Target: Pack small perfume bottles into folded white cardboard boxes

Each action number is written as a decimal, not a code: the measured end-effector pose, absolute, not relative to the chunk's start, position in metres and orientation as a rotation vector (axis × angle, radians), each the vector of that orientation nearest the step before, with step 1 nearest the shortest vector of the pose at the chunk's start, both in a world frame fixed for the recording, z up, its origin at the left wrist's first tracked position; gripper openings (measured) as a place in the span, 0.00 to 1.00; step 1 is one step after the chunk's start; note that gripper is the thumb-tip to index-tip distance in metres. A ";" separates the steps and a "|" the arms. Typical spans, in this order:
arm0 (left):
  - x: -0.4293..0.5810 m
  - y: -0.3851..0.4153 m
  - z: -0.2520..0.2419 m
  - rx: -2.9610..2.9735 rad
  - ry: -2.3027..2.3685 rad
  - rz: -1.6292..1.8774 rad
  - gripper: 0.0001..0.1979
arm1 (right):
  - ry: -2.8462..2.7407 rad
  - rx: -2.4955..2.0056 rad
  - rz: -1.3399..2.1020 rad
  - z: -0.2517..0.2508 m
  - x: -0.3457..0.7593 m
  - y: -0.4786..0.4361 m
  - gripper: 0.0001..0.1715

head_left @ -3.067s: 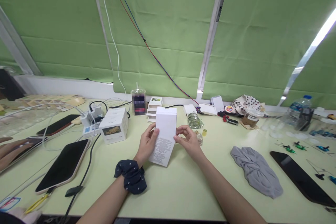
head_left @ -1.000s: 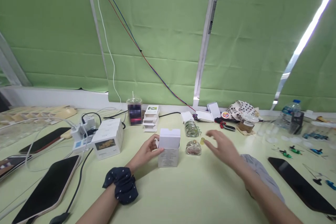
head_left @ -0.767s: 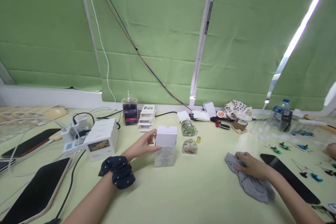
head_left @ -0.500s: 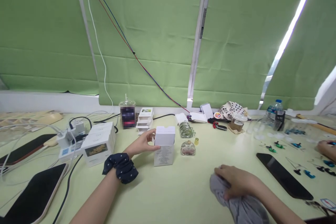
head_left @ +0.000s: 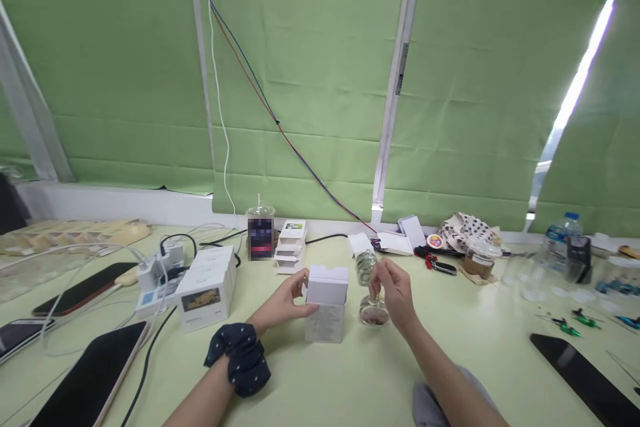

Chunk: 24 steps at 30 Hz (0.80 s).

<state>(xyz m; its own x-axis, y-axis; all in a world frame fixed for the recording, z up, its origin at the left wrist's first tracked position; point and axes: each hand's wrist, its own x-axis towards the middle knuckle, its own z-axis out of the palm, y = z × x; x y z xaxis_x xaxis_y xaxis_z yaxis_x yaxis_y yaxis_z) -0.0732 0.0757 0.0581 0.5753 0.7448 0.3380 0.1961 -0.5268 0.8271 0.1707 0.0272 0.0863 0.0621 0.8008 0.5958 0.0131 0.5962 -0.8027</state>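
Note:
My left hand grips the left side of a small white box standing upright, its thumb along the front and its fingers behind. The box has fine print on its lower front, and its top part stands up like a raised flap. To its right, my right hand pinches the neck of a small clear perfume bottle on the table. The fingers cover the bottle's top. A grey cloth lies under my right forearm, partly hidden. Behind the bottle is a green glass-like item.
White boxes, a power strip with cables and several phones are on the left. A drink cup stands at the back. On the right are a food tub, red-handled pliers, a water bottle and a black phone.
My right hand has let go of the grey cloth and moved up and left to the perfume bottle. My left hand stays on the box. The view has shifted, and a co-worker's hand has left it.

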 end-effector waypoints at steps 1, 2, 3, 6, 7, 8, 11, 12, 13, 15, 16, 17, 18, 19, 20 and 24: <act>-0.073 0.075 0.057 2.027 0.762 0.906 0.23 | -1.309 -0.739 0.665 0.079 0.167 0.028 0.23; -0.072 0.075 0.056 2.022 0.774 0.910 0.25 | -1.256 -0.737 0.663 0.072 0.164 0.028 0.22; -0.072 0.075 0.055 2.016 0.782 0.912 0.27 | -1.231 -0.739 0.677 0.068 0.162 0.027 0.20; -0.069 0.074 0.054 1.962 0.771 0.902 0.31 | -1.250 -0.752 0.756 0.060 0.154 0.025 0.16; -0.068 0.073 0.055 1.933 0.760 0.893 0.32 | -1.272 -0.751 0.782 0.059 0.151 0.024 0.16; -0.067 0.073 0.056 1.899 0.750 0.885 0.33 | -1.289 -0.747 0.806 0.059 0.148 0.024 0.16; -0.065 0.068 0.061 1.798 0.742 0.867 0.34 | -1.286 -0.720 0.865 0.062 0.139 0.023 0.17; -0.065 0.066 0.062 1.768 0.746 0.862 0.34 | -1.270 -0.712 0.877 0.063 0.136 0.023 0.17; -0.064 0.064 0.063 1.740 0.752 0.860 0.35 | -1.254 -0.706 0.885 0.064 0.134 0.023 0.17; -0.063 0.059 0.061 1.694 0.761 0.869 0.35 | -1.234 -0.695 0.891 0.066 0.130 0.022 0.17; -0.063 0.058 0.059 1.677 0.761 0.885 0.34 | -1.238 -0.691 0.889 0.066 0.129 0.022 0.16; -0.063 0.056 0.057 1.666 0.756 0.907 0.33 | -1.257 -0.687 0.887 0.066 0.129 0.022 0.16; -0.063 0.055 0.054 1.661 0.747 0.929 0.32 | -1.283 -0.684 0.882 0.066 0.129 0.021 0.16; -0.063 0.054 0.052 1.660 0.738 0.948 0.31 | -1.314 -0.683 0.877 0.065 0.130 0.021 0.16; -0.062 0.054 0.050 1.664 0.733 0.963 0.30 | -1.344 -0.682 0.872 0.064 0.132 0.021 0.16; -0.060 0.050 0.046 1.713 0.768 1.001 0.29 | -1.412 -0.675 0.852 0.060 0.139 0.021 0.15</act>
